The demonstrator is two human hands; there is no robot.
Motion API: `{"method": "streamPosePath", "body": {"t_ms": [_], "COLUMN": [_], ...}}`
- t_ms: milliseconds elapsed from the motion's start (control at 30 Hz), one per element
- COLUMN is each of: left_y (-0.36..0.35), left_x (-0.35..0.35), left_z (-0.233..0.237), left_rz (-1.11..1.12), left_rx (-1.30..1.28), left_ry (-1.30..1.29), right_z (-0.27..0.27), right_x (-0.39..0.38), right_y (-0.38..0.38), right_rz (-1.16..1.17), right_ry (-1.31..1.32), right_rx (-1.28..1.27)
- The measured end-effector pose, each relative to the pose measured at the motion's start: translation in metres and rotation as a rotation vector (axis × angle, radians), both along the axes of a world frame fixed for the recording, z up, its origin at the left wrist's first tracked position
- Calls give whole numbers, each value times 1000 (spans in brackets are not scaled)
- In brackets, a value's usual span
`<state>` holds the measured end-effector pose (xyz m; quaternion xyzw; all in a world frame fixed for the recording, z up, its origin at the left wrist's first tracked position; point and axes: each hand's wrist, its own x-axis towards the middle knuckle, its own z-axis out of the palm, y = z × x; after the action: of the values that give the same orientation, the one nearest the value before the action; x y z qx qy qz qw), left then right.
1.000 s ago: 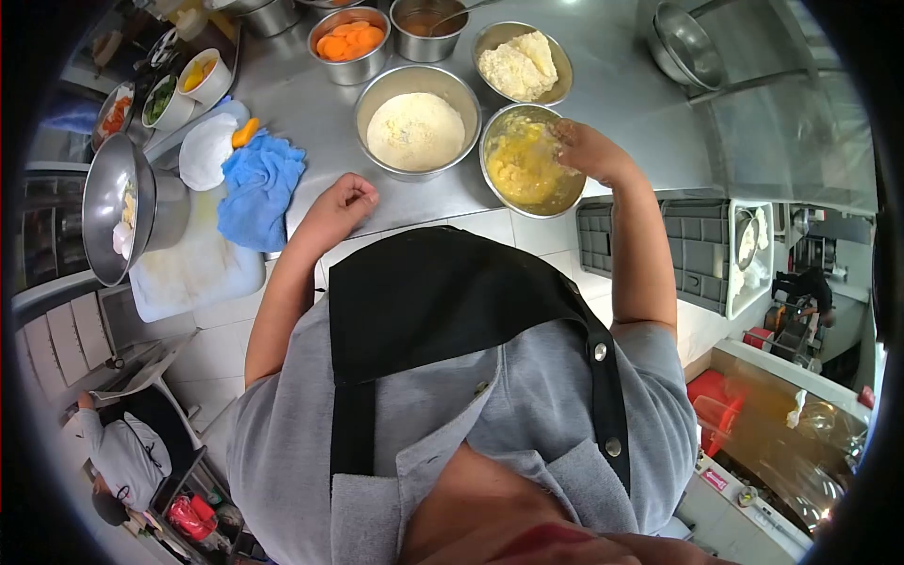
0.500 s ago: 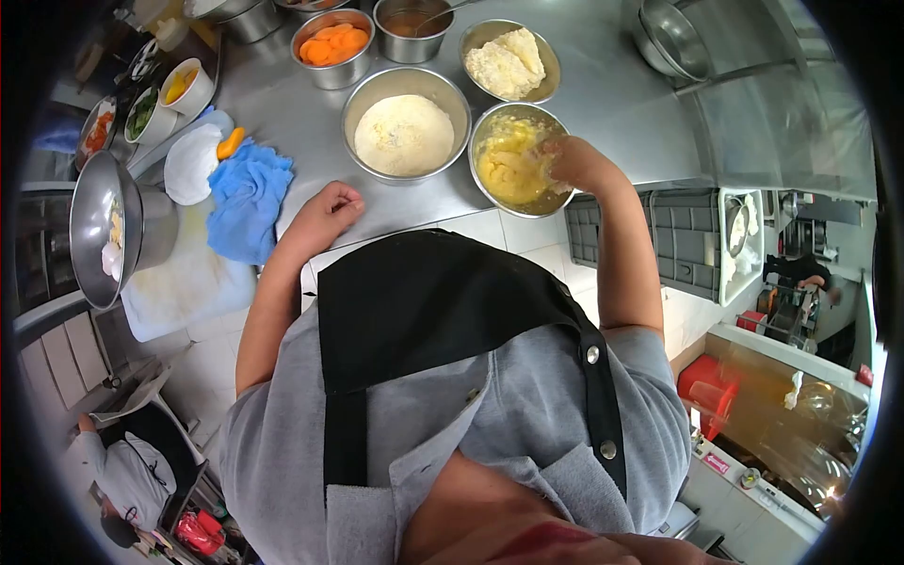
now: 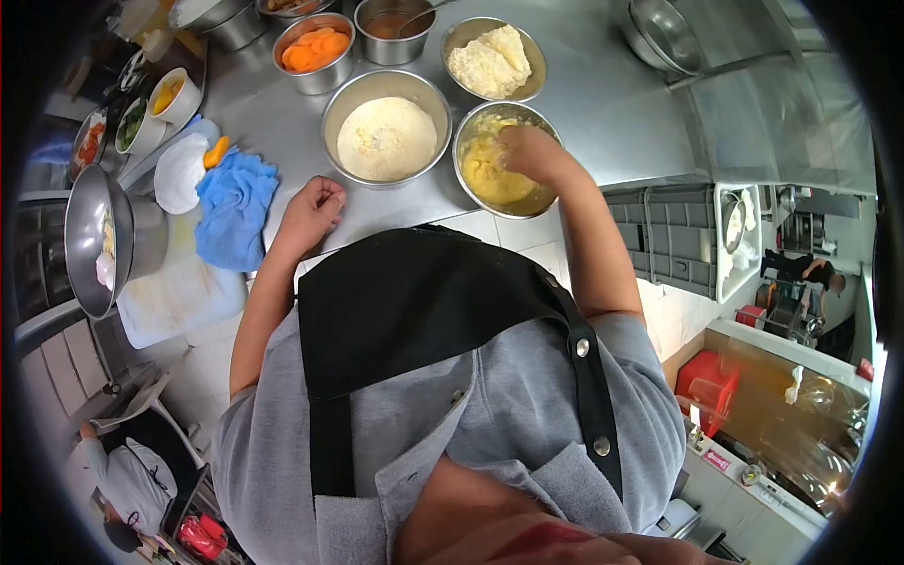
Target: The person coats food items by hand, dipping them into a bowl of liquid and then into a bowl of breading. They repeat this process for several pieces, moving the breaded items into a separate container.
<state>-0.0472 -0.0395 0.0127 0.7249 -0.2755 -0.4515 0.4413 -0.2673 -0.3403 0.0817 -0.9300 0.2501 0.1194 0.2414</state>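
My right hand [image 3: 532, 153] reaches into a steel bowl [image 3: 459, 174] that holds a wet, lumpy yellow mixture [image 3: 497, 179], perhaps pieces in beaten egg. Its fingertips are down in the mixture and hidden. At the counter's front edge rests my left hand [image 3: 314, 213], fingers curled in, with nothing visible in it. Between the hands and a little farther back stands a steel bowl of pale flour-like powder [image 3: 386, 139]. Behind the yellow mixture's bowl, another steel bowl holds a heap of pale, crumbly coated food [image 3: 492, 62].
Carrot slices [image 3: 315, 49] and a pot of brown liquid [image 3: 395, 26] stand at the back. On the left are a blue cloth [image 3: 235, 212], a white cutting board [image 3: 179, 306] and a large steel bowl [image 3: 94, 202]. A grey crate [image 3: 664, 235] stands right; other people are farther off.
My right hand has moved from the bowl's right side toward its middle, over the yellow mixture. My left hand stays at the counter edge, and the view has shifted slightly.
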Motion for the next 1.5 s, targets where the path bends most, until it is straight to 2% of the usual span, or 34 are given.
{"method": "streamPosePath", "body": {"t_ms": [100,300,400,500,833,933,1033,1133,1267,1467,1500], "left_y": [1,-1,-3,-4,-6,-2,-11,-23,-36,-41,-40], "left_x": [1,1,1,0,-11,-11,-20,-23,-17,-12,-11], "left_z": [5,4,4,4,14,5,26,40,48,46,48], "left_rz": [36,64,71,86,112,114,371,482,522,458,429], "left_rx": [22,50,70,57,18,-75,-216,-290,-380,-455,-462], "left_ry": [49,65,40,38,-1,12,206,242,384,420,462], "right_z": [7,24,8,9,10,6,6,8,22,77,86], "right_x": [-19,-38,-47,-51,-65,-66,-65,-69,-64,-13,0], "right_y": [-10,-9,-14,-8,-2,2,9,10,8,18,23], "right_rz": [-251,-628,-585,-551,-553,-593,-628,-623,-520,-460,-387], "right_ry": [-244,-528,-651,-742,-809,-810,-798,-778,-771,-802,-785], "right_rx": [415,1128,1367,1451,1548,1531,1475,1426,1410,1377,1360]}}
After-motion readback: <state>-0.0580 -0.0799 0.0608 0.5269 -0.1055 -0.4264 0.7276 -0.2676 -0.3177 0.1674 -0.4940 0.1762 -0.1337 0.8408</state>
